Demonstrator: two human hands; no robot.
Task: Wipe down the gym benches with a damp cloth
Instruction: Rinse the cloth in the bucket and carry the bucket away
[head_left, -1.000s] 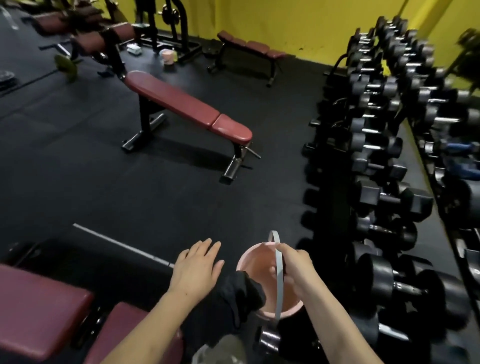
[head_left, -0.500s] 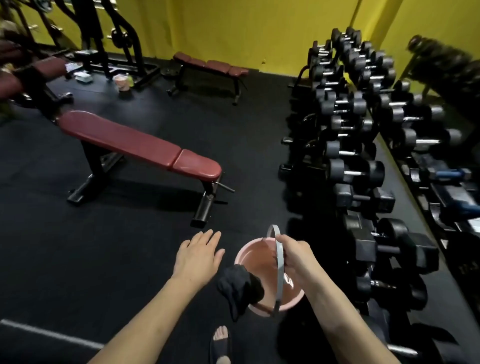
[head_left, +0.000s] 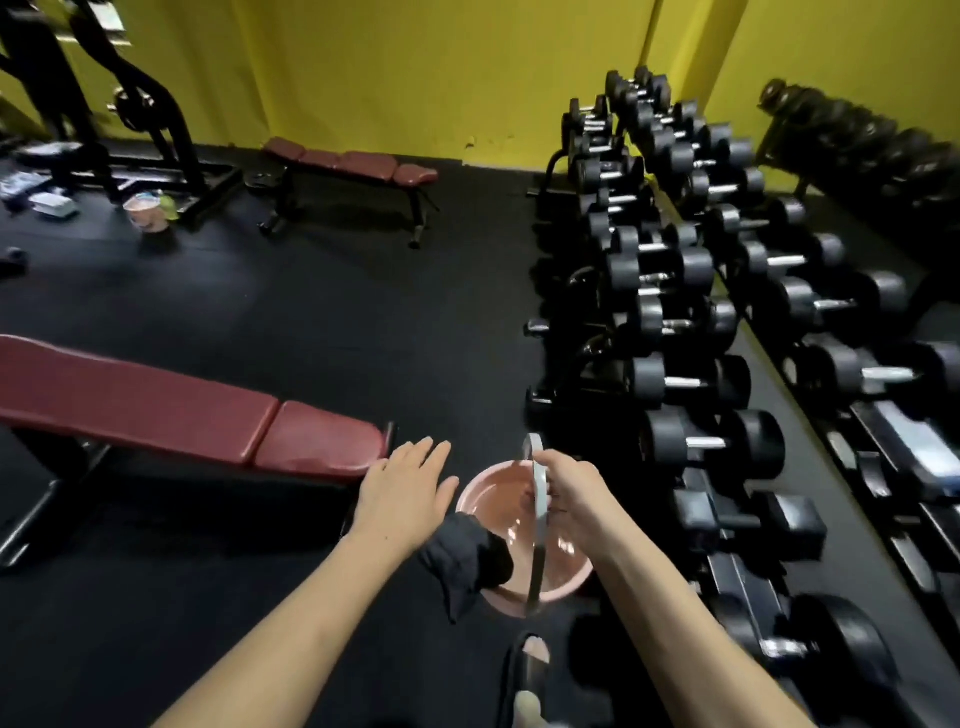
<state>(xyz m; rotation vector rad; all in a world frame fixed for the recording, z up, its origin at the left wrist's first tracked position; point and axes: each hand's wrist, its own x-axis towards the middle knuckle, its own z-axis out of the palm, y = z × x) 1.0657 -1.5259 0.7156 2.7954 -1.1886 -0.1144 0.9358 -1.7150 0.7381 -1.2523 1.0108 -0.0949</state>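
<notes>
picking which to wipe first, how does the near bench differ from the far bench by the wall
The near bench lies right beside the open left hand; the far bench stands across the floor by the yellow wall. The near bench shows two pads, a long one and a short end pad; the far bench shows four shorter pads. Both have dark red padding on black frames.

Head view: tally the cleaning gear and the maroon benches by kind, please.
Benches: 2, near and far
Pink buckets: 2, one held by the right hand at, one far left
Black cloth: 1
Total: 5
</notes>
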